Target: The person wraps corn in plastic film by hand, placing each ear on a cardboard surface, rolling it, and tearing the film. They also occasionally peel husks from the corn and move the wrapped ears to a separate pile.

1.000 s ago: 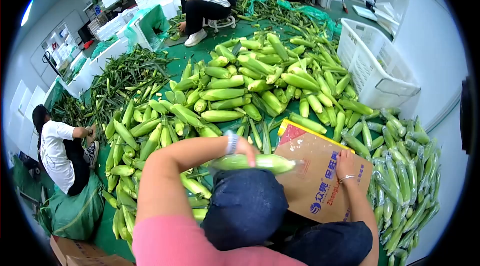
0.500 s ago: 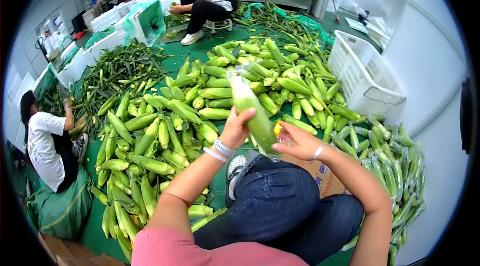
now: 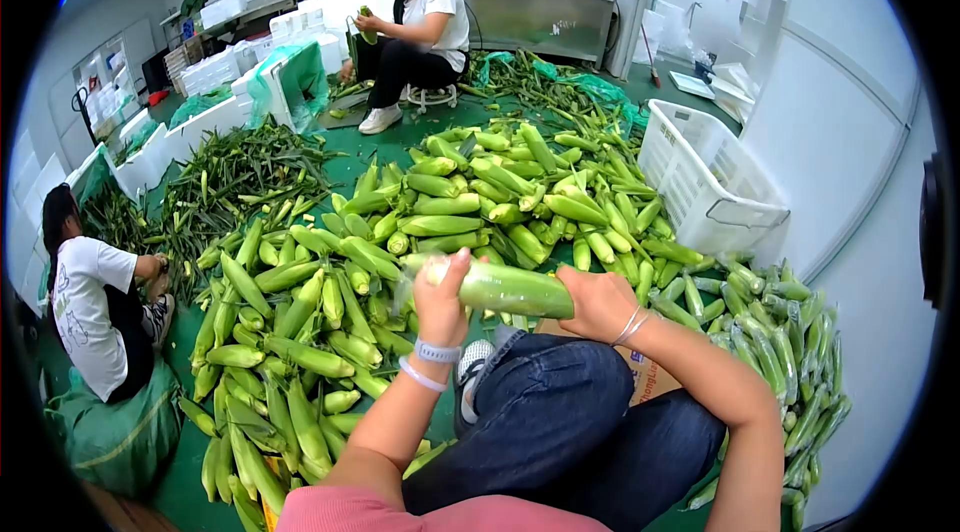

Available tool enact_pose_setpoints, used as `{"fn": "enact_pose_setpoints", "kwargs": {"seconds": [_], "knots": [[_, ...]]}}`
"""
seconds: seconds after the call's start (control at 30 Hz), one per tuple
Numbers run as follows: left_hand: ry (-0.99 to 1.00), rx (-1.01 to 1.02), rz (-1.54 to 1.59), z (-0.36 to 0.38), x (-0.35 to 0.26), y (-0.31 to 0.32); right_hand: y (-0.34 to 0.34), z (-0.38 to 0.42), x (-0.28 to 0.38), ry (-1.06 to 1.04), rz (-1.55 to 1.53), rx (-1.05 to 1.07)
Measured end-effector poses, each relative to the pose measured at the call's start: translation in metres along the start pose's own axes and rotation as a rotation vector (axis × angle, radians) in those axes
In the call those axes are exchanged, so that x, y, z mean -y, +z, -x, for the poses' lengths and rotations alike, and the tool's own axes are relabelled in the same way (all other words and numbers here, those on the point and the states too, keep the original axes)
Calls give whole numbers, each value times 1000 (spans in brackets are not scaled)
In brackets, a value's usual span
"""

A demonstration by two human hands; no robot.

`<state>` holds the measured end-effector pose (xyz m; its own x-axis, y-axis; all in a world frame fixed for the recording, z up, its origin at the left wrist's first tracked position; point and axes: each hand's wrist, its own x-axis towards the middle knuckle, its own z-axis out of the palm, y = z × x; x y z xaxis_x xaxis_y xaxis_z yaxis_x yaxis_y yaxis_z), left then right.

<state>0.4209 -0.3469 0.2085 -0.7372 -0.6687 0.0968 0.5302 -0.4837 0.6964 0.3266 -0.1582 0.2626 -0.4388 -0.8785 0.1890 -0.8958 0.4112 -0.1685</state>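
Observation:
A green ear of corn (image 3: 515,290) in a clear plastic bag lies level between my hands, above my knees. My left hand (image 3: 441,300) is closed around its left end, thumb on top, with loose plastic sticking out beyond. At the other end my right hand (image 3: 602,305) has its fingers closed on the corn; part of its fingertips is hidden. Beyond and to the left spreads a large heap of unwrapped corn ears (image 3: 440,204). To the right lies a pile of bagged corn (image 3: 785,352).
A white plastic crate (image 3: 700,167) stands at the right by the wall. Stripped husks (image 3: 250,167) lie at the left. One person (image 3: 425,27) sits at the back holding corn, another (image 3: 100,282) sits at the far left. A printed cardboard piece (image 3: 650,372) lies by my knees.
The bagged corn has swung from steeply tilted to nearly level. My right hand has closed on its right end, and my left hand has shifted left and down. The view has tilted up slightly.

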Motion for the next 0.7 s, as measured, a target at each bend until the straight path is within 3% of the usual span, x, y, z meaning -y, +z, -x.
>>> {"fn": "enact_pose_setpoints", "kwargs": {"seconds": [0.1,0.17,0.27,0.37,0.4,0.43,0.53,0.63,0.7], "knots": [[-59,-101,58,11,4,-14,-5,2,3,-151,230,-127],[206,-169,-329,9,29,-41,-2,4,3,-326,445,-296],[221,-170,-869,17,26,-54,-1,1,4,-517,616,-443],[241,161,-1169,32,6,-47,-4,-3,9,-587,668,-491],[374,373,-1214,27,-1,-47,-5,-6,11,-624,676,-504],[-263,420,-1053,32,-14,-46,-6,-8,14,-661,681,-517],[-342,525,-1109,30,-21,-48,-5,-8,16,-668,674,-524],[-276,517,-1119,34,-16,-45,-5,-8,14,-679,676,-524],[-125,433,-1153,34,-4,-48,-5,-9,12,-694,713,-550]]}}
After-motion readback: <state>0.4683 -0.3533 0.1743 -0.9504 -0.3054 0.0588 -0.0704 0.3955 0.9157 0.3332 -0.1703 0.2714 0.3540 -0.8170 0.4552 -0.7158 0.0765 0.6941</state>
